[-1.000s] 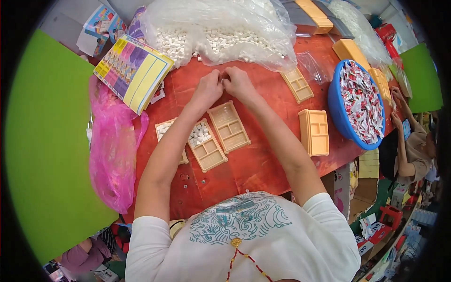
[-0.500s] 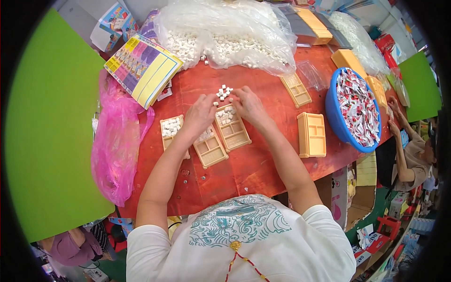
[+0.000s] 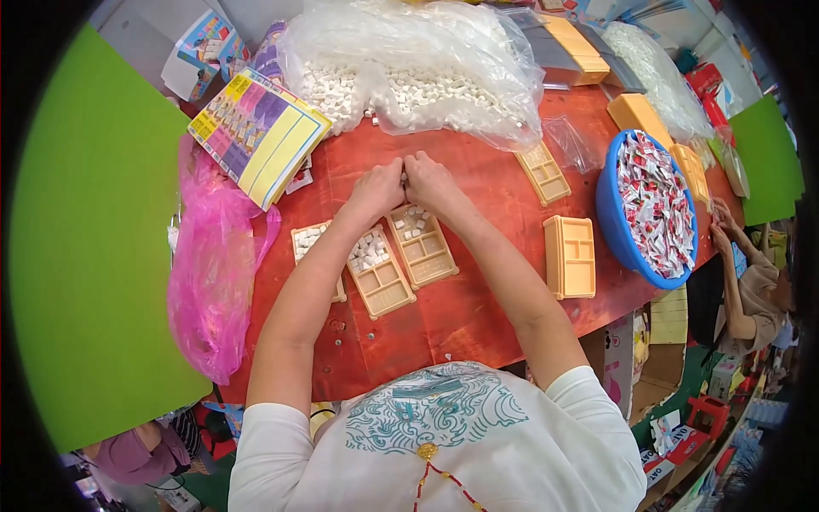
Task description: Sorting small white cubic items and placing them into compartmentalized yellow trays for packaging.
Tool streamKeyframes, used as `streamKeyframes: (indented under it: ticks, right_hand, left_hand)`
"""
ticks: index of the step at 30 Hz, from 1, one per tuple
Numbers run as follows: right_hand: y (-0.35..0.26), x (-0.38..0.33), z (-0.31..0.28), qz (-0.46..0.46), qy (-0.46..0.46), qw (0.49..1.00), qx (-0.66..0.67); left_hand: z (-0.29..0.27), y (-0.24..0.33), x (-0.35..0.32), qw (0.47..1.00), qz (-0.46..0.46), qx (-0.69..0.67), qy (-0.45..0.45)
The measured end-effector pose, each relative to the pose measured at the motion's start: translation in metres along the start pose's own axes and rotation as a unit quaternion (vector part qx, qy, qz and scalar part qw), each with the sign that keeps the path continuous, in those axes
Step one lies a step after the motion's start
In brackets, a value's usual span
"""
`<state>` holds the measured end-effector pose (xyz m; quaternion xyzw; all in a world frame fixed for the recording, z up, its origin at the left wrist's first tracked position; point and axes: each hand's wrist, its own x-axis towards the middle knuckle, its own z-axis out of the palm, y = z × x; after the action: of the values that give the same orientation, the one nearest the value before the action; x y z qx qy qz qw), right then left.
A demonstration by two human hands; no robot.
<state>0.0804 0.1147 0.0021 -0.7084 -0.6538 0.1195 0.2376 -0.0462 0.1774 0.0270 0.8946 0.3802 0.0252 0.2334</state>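
My left hand [image 3: 379, 187] and my right hand [image 3: 430, 183] meet just beyond three small orange compartment trays, fingers curled inward around a small pile of white cubes that they almost wholly hide. Closest to them is the right tray [image 3: 429, 260], with a few white cubes [image 3: 413, 224] in its far compartment. Beside it, the middle tray [image 3: 386, 294] carries more cubes [image 3: 369, 250] at its far end; its nearer compartments are bare. My left forearm partly covers the left tray [image 3: 339, 294], which also holds white cubes [image 3: 308, 240].
A large clear bag [image 3: 409, 51] of white cubes lies at the back. On the right stand a blue basin [image 3: 607, 183] of small packets and stacked orange trays [image 3: 570, 256]. Printed sheets [image 3: 260, 136] and a pink plastic bag [image 3: 213, 282] lie left. Another person's hands [image 3: 723, 226] work far right.
My hands have come together over the loose white cubes, which lay visible between them before. The middle tray's cubes show more fully now, as my left forearm has shifted. The whole view moved slightly.
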Motion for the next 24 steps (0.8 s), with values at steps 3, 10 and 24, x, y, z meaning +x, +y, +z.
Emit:
streamKeyframes:
  ticks: [3, 10, 24]
  right_hand:
    - [-0.003, 0.003, 0.005, 0.006, 0.058, 0.997, 0.046]
    - [-0.007, -0.035, -0.008, -0.006, 0.047, 0.992, 0.116]
    - [0.009, -0.059, -0.022, -0.014, 0.058, 0.985, 0.159]
  left_hand:
    - [0.013, -0.019, 0.01, 0.996, 0.009, -0.078, 0.048]
    - [-0.007, 0.009, -0.041, 0.981, 0.08, -0.166, 0.052]
    - [-0.011, -0.016, -0.079, 0.988, 0.059, -0.116, 0.085]
